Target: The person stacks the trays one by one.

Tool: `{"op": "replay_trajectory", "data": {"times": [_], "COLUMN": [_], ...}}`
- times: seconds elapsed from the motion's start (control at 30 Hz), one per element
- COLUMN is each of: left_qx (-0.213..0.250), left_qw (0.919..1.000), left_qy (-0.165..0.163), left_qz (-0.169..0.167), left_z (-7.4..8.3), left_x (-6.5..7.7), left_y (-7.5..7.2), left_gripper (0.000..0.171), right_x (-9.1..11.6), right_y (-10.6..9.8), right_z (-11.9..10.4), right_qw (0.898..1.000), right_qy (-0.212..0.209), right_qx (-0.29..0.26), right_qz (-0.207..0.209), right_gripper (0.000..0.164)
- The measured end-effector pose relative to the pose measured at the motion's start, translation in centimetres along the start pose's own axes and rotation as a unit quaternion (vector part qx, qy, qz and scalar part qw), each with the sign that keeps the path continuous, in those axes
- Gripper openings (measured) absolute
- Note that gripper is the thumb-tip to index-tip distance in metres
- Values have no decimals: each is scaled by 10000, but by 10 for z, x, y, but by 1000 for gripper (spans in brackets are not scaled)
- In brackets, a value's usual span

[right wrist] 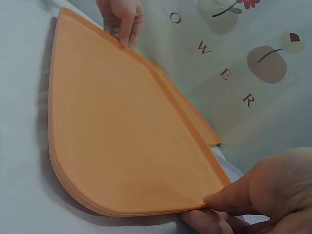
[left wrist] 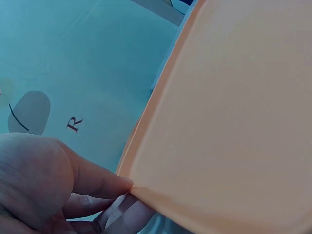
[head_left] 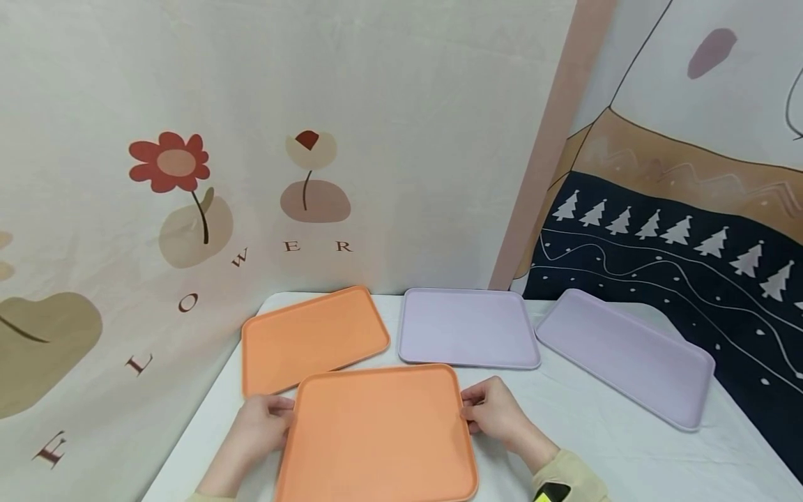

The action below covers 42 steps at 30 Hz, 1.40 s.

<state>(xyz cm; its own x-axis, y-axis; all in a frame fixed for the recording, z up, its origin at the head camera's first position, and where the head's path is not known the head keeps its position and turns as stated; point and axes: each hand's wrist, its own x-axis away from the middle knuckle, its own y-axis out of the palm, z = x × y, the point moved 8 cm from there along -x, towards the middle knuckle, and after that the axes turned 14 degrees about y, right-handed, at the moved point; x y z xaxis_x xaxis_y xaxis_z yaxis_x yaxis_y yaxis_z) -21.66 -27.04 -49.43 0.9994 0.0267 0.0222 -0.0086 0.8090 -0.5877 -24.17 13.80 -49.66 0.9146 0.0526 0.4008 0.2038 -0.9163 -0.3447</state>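
Observation:
Between my two hands is an orange rectangular tray (head_left: 379, 436) with rounded corners and a low raised rim. My left hand (head_left: 260, 425) pinches its left edge near the far corner, thumb on the rim and fingers beneath, as the left wrist view shows. On the opposite edge my right hand (head_left: 498, 415) pinches the rim the same way, fingers curled under it in the right wrist view. Just beyond lies a second orange tray (head_left: 314, 338), set at an angle and partly overlapped by the held one in the head view.
Two lilac trays, one straight (head_left: 467, 328) and one turned at an angle (head_left: 630, 355), lie at the back and right of the white-covered table (head_left: 533, 390). A cloth backdrop with printed flowers (head_left: 426, 139) hangs behind, and a dark tree-patterned cloth (head_left: 659, 265) on the right.

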Motion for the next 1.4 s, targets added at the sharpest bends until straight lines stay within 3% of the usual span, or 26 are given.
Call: {"op": "replay_trajectory", "data": {"times": [0.53,0.93,1.4], "left_qx": [486,691,968], "left_qw": [9987,9969,9948], "left_qy": [149,349,325], "left_qz": [85,161,53], "left_z": [18,34,53], "left_x": [2,0,-6], "left_y": [-10,-14,-11], "left_gripper": [26,25,28], "right_x": [8,15,18], "right_y": [-11,-22,-42], "right_z": [-15,-25,-34], "right_qw": [9999,9980,9954], "right_qy": [70,-290,-571], "right_qx": [-142,-505,-616], "right_qz": [25,-265,-470], "right_gripper": [25,28,30]}}
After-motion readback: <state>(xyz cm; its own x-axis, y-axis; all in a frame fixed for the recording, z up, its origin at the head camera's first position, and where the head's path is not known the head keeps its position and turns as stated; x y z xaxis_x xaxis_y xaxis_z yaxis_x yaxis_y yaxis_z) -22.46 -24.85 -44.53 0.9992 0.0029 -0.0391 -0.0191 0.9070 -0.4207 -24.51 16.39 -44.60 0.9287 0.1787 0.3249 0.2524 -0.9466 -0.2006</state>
